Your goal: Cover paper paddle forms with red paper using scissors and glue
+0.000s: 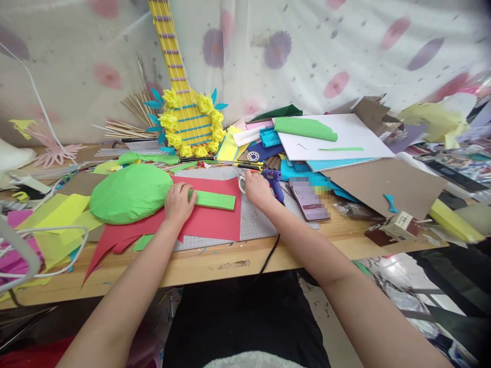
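A rounded body with a straight neck, wrapped in green crepe paper (132, 194) like a small guitar, lies on a red sheet (220, 225). My left hand (180, 202) rests over the place where neck and body meet, its fingers curled round the neck. Beyond the neck's end, my right hand (258, 188) is closed at the white handle of a pair of scissors (241, 183); the fingertips are partly hidden. Just right of that hand lies a blue glue gun (274, 183). Under the red sheet is a grey cutting mat (261, 225).
A yellow paper guitar (187, 115) with yellow flowers stands against the curtain. White board (345, 135), brown cardboard (383, 186) and a phone (309, 198) lie to the right. Yellow paper (57, 220) and a white cable (82, 240) are at left. A small box (395, 230) sits near the edge.
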A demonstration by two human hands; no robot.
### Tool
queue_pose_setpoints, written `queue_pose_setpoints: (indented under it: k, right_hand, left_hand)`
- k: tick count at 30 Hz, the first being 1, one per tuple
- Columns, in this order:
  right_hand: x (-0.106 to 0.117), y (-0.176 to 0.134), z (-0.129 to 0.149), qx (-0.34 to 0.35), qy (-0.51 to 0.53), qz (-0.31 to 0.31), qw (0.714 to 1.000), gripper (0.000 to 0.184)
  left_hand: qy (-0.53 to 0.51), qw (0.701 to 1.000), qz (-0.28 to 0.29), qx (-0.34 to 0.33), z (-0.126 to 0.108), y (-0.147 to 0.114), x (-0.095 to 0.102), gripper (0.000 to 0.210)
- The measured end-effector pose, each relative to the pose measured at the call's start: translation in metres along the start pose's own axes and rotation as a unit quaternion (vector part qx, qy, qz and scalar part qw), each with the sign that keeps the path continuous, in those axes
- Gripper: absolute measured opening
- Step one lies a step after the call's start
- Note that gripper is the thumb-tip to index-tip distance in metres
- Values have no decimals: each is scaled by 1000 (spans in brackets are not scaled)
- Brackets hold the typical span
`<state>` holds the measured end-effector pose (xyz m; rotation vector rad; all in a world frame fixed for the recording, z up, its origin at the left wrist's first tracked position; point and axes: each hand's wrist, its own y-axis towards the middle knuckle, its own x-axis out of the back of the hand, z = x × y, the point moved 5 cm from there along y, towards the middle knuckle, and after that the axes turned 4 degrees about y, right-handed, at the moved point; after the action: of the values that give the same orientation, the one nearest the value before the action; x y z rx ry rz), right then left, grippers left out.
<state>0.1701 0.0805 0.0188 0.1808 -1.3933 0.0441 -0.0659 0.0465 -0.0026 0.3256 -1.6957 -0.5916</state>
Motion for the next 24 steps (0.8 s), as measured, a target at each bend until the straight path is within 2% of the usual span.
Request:
queue_pose_setpoints:
  k: [3, 5, 8, 10, 15, 18, 21, 24]
  right_hand:
    - [10, 14, 6, 7, 11, -22, 1000, 34]
    - [9, 25, 14, 54, 13, -33, 998, 33]
    - [-6, 43, 27, 145, 15, -29, 989, 33]
    - [-19, 54, 32, 180, 19, -26, 983, 36]
    - [-42, 76, 29, 155, 51, -22, 986, 34]
    - [-43, 73, 32, 145, 91, -37, 984, 31]
    - [-36, 55, 35, 147, 188, -63, 969, 28]
    - [-34, 31, 31, 140, 298, -15, 944, 26]
  left_hand:
    - [-20, 1000, 1, -12, -2, -2, 4, 32]
    - [-29, 999, 3, -28, -4, -4, 5, 31]
    - [-43, 998, 19, -35, -5, -9, 1, 28]
    - [-51, 997, 41, -27, -7, -13, -4, 30]
    - [-57, 993, 77, -61, -16, -17, -11, 36]
    - [-58, 993, 80, -62, -18, -16, -11, 36]
    - [-64, 993, 78, -56, -17, -15, -11, 34]
    - [-69, 994, 75, -44, -15, -14, -12, 30]
